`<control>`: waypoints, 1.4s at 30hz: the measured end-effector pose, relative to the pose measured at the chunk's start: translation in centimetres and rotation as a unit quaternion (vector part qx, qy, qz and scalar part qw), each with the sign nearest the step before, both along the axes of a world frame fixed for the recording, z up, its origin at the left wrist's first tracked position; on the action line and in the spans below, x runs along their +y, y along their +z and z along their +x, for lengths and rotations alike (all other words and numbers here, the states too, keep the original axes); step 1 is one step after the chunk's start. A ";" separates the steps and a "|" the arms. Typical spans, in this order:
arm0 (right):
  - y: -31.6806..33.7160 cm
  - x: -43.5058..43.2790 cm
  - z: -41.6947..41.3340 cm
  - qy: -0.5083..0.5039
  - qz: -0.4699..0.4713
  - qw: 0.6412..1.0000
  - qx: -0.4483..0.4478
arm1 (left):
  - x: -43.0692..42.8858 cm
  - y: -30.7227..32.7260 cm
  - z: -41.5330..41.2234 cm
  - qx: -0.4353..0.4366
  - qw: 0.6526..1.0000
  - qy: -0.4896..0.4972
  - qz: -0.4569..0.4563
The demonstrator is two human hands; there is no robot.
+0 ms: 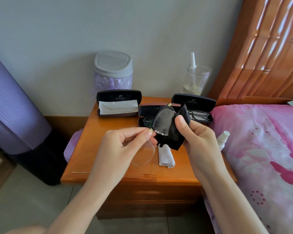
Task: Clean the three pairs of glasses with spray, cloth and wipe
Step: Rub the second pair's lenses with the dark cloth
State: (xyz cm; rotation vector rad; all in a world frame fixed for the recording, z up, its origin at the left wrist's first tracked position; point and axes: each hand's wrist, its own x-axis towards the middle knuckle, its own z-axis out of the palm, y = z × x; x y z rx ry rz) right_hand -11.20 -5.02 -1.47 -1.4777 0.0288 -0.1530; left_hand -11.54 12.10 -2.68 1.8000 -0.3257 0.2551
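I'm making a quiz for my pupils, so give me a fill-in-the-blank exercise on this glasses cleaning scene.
1. The left hand pinches the glasses by the frame while the right hand presses a ____ cloth against one lens.
2. On the nightstand stand ____ open cases.
3. The leftmost case holds no glasses, only a folded wipe coloured ____.
Missing words: black; three; white.

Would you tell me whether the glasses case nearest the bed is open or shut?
Open. The case has its lid raised at the back, and black-framed glasses lie inside.
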 end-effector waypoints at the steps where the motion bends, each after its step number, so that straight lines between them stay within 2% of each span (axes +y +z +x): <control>1: 0.0 0.2 0.1 -0.009 0.006 1.000 0.002 | 0.0 0.0 0.0 -0.002 1.000 0.002 0.001; 9: -0.6 0.9 0.1 -0.005 0.066 0.998 0.024 | -0.4 -0.1 -0.3 -0.019 0.999 0.044 0.011; 15: -1.2 1.4 -0.4 0.044 0.038 0.998 0.015 | -0.7 0.5 -0.7 -0.032 0.998 0.047 0.020; 22: -1.1 1.5 0.0 0.021 0.011 1.000 0.019 | -0.9 0.0 -0.6 -0.028 0.997 0.041 0.058; 37: 0.1 1.7 1.0 -0.019 0.112 0.993 0.042 | -0.9 -0.3 -0.4 -0.044 0.996 0.025 0.075; 42: -0.2 1.1 0.8 -0.028 0.077 0.996 0.047 | -0.7 -0.1 -0.4 -0.042 0.996 0.043 0.062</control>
